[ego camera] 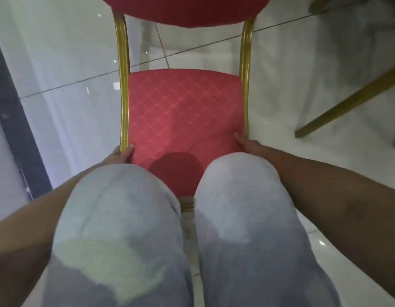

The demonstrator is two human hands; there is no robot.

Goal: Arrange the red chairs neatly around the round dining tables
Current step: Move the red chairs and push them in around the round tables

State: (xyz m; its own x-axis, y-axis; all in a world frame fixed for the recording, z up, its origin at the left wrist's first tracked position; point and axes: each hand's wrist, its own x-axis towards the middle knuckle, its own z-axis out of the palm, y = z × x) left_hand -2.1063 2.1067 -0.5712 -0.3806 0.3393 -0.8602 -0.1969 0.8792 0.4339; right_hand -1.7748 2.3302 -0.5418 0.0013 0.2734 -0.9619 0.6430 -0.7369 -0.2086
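Head view: two hands, left hand [122, 153] and right hand [249, 145], grip one red chair [183, 116].

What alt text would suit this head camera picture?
Both hands grip a red chair by its gold frame, left hand and right hand at the seat's sides, above knees in light jeans on a white tiled floor.

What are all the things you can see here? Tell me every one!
red chair: one, red patterned cushions on a gold frame, centre, its backrest at the top edge
gold leg: one, dull gold, slanting at right; what it belongs to is cut off
floor: white glossy tiles, all around
dark strip: one, dark blue-grey, along the left floor
knees: two, in light blue jeans, bottom centre
left hand: gripping the seat's left front corner
right hand: gripping the seat's right front corner
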